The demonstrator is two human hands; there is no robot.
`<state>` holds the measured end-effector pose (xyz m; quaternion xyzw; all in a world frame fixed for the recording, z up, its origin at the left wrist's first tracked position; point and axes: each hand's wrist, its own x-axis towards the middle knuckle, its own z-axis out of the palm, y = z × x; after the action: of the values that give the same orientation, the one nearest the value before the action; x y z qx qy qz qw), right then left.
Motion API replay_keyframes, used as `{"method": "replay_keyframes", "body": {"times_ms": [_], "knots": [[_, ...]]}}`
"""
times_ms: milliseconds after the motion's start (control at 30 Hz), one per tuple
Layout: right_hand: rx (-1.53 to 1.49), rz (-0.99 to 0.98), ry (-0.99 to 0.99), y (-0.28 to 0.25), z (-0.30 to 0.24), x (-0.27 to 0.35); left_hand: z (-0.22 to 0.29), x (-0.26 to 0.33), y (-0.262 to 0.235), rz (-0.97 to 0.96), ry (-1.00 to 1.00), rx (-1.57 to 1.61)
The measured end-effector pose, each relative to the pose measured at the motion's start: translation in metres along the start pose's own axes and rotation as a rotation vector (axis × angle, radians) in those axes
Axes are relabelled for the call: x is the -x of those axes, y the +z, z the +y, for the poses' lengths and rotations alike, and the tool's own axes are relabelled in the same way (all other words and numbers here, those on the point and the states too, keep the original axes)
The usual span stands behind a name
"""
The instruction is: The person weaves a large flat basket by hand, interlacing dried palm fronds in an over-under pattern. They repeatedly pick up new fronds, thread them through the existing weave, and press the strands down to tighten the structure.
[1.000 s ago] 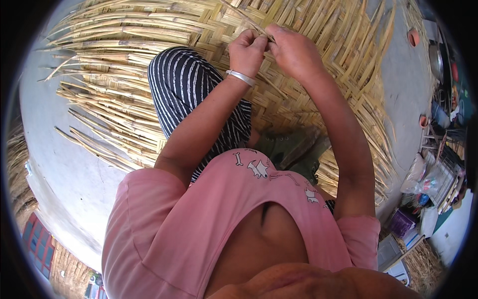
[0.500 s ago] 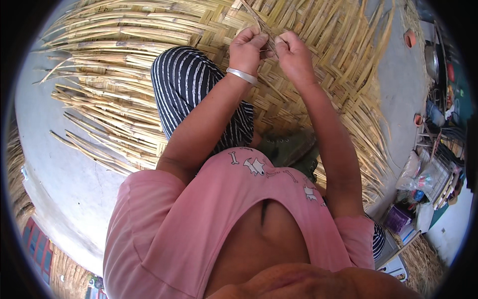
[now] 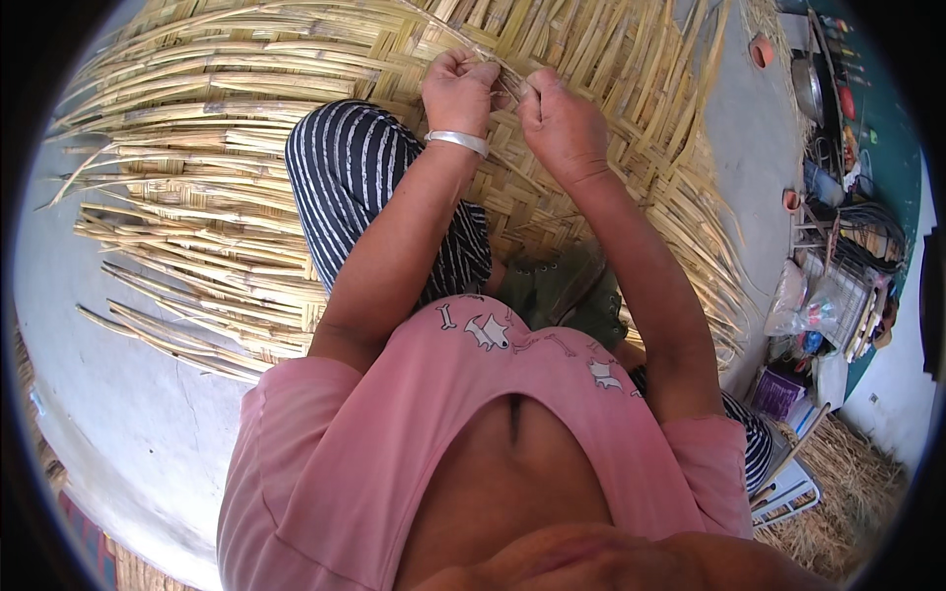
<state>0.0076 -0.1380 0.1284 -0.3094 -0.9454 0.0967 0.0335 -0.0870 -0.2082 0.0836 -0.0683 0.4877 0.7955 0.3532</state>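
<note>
Above the woven mat of flat yellow-tan strips, my two hands work close together on a thin brownish reed strip. My left hand, with a silver bangle at its wrist, pinches the strip between thumb and fingers. Just to the right, my right hand is closed on the same strip, thumb on top. The strip slants from between the hands up toward the top edge of the view. How it sits inside the right fist is hidden by the fingers.
Loose strip ends fan out over the grey floor on the left. My knee in striped cloth rests on the mat. Farther right are a clay pot, a wire rack with plastic bags, and a straw pile.
Both hands have shifted a little left in the picture, still gripping the strip, which now slants more to the left. The whole scene has also shifted as the view turned.
</note>
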Motion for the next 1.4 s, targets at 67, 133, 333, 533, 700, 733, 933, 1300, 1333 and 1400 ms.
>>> {"method": "replay_keyframes", "body": {"times_ms": [67, 133, 333, 533, 700, 733, 933, 1300, 1333, 1400], "knots": [[0.009, 0.035, -0.031, -0.003, -0.002, 0.001, 0.001, 0.0, 0.0, -0.017, 0.024, -0.002], [-0.001, 0.068, -0.053, -0.003, -0.002, 0.003, 0.0, 0.0, 0.0, -0.027, 0.011, 0.003], [-0.119, 0.098, -0.017, 0.011, 0.0, 0.01, -0.001, -0.004, -0.001, 0.001, -0.023, 0.02], [-0.299, -0.006, 0.023, 0.014, 0.012, 0.008, -0.006, -0.005, -0.001, -0.102, 0.04, 0.033], [-0.359, -0.14, -0.038, -0.004, 0.004, -0.016, -0.013, -0.01, -0.004, -0.051, 0.131, -0.036], [-0.362, -0.129, -0.065, -0.005, 0.002, -0.023, -0.013, -0.009, -0.002, -0.045, 0.138, -0.029], [-0.348, -0.14, -0.189, 0.01, 0.011, -0.069, -0.018, -0.013, -0.013, -0.114, 0.252, -0.203], [-0.41, -0.289, -0.284, 0.004, 0.028, -0.093, -0.023, -0.009, -0.007, -0.178, 0.006, -0.142], [-0.412, -0.305, -0.279, 0.005, 0.03, -0.091, -0.022, -0.008, -0.006, -0.165, -0.002, -0.122], [-0.553, -0.335, -0.202, 0.004, 0.032, -0.087, -0.02, -0.004, -0.002, -0.141, -0.017, -0.08]]}}
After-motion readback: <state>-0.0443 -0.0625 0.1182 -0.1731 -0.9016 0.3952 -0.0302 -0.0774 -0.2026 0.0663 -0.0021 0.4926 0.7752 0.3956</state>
